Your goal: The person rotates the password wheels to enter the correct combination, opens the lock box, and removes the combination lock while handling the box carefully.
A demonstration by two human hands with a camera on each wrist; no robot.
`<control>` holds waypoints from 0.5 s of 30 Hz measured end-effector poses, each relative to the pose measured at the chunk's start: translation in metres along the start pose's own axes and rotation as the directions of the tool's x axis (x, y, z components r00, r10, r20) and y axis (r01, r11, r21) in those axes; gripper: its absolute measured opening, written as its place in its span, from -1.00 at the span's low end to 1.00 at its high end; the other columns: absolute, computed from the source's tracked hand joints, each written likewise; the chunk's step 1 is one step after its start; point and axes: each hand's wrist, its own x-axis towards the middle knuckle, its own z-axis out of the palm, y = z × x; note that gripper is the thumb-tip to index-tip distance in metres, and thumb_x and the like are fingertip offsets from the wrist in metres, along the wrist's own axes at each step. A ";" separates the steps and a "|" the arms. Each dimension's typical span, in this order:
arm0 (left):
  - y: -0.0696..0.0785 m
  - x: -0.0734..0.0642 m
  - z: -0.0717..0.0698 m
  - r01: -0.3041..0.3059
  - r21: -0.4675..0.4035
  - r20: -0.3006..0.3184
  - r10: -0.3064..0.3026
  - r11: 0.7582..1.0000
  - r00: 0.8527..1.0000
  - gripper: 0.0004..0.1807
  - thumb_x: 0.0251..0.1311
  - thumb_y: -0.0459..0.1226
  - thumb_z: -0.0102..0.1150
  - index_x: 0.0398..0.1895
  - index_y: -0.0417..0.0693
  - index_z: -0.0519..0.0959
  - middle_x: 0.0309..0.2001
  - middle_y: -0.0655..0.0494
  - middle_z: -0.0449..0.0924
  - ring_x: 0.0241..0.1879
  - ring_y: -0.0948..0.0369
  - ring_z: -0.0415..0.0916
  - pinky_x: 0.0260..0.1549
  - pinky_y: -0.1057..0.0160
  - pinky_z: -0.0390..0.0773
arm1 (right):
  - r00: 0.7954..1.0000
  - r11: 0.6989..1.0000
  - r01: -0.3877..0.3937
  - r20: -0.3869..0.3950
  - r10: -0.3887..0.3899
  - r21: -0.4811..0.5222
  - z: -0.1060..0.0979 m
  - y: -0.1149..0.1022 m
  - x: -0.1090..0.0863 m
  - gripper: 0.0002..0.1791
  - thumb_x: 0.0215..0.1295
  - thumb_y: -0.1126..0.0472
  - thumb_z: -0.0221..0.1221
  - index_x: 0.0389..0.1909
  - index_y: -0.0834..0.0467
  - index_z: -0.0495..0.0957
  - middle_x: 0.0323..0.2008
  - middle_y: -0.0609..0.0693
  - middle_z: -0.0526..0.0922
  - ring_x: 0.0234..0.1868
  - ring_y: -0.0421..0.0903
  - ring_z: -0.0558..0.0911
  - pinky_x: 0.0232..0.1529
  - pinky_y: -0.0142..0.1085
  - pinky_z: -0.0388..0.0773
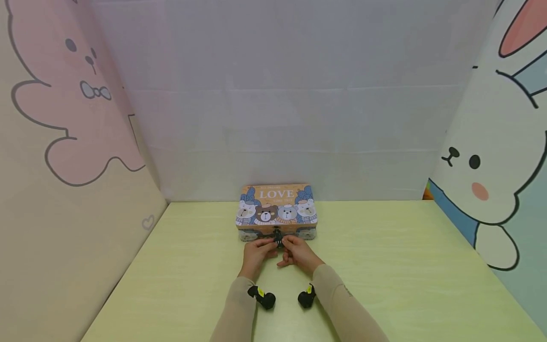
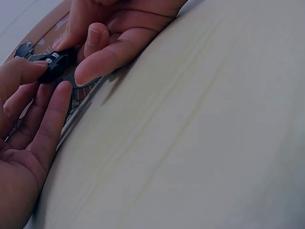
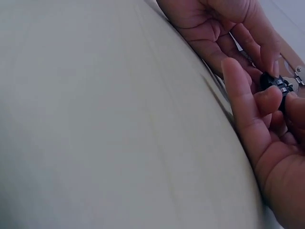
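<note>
A small black combination padlock (image 1: 278,238) hangs at the front clasp of a tin box (image 1: 277,213) printed with bears and the word LOVE. My left hand (image 1: 255,256) pinches the padlock from the left, thumb on its face and fingers underneath in the left wrist view. From the other side my right hand (image 1: 302,255) grips it between thumb and fingers. White number dials show on the padlock (image 3: 280,86) in the right wrist view. The box lid is down, and a metal clasp (image 3: 299,74) shows beside the padlock.
The box stands on a pale yellow-green table (image 1: 384,266), near its back edge. Behind it rises a whitish cloth backdrop (image 1: 278,104). Cartoon-printed panels (image 1: 483,161) flank the table on both sides. Black wrist cameras (image 1: 268,300) sit on both sleeves.
</note>
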 end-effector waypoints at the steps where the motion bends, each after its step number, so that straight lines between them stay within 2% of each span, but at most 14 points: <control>1: 0.001 0.000 0.000 0.004 -0.002 0.001 -0.004 1.000 1.000 -0.73 0.18 -0.55 0.28 -0.08 -0.60 0.59 -0.27 0.00 0.68 -0.52 0.25 0.66 -0.39 0.28 0.73 | 1.000 1.000 0.000 -0.001 0.000 0.000 0.000 0.000 0.000 -0.81 0.61 0.27 -0.14 -0.10 0.29 0.39 -0.54 0.00 0.33 -0.59 -0.21 0.42 -0.28 -0.08 0.74; 4: 0.006 -0.002 0.001 0.019 -0.007 0.007 -0.019 1.000 1.000 -0.73 0.18 -0.55 0.27 -0.07 -0.61 0.59 -0.27 0.00 0.67 -0.51 0.22 0.67 -0.37 0.24 0.74 | 1.000 1.000 -0.005 -0.003 0.005 0.005 0.000 -0.001 0.000 -0.81 0.61 0.27 -0.15 -0.09 0.30 0.39 -0.56 0.00 0.34 -0.60 -0.21 0.41 -0.27 -0.08 0.74; 11: 0.030 -0.018 0.005 0.022 0.019 0.015 -0.022 1.000 1.000 -0.73 0.19 -0.55 0.25 -0.08 -0.63 0.57 -0.28 0.00 0.67 -0.49 0.19 0.68 -0.32 0.17 0.74 | 1.000 1.000 -0.005 0.011 0.005 0.012 0.000 -0.001 -0.001 -0.81 0.61 0.28 -0.16 -0.08 0.30 0.39 -0.54 0.00 0.33 -0.59 -0.21 0.41 -0.24 -0.06 0.74; 15: 0.032 -0.020 0.006 0.021 0.016 0.016 -0.021 1.000 1.000 -0.74 0.20 -0.54 0.24 -0.09 -0.63 0.58 -0.28 0.00 0.67 -0.49 0.19 0.68 -0.30 0.16 0.74 | 1.000 1.000 -0.002 0.009 0.002 0.013 0.000 -0.001 0.000 -0.82 0.61 0.28 -0.15 -0.08 0.30 0.39 -0.53 0.00 0.32 -0.59 -0.21 0.41 -0.24 -0.06 0.74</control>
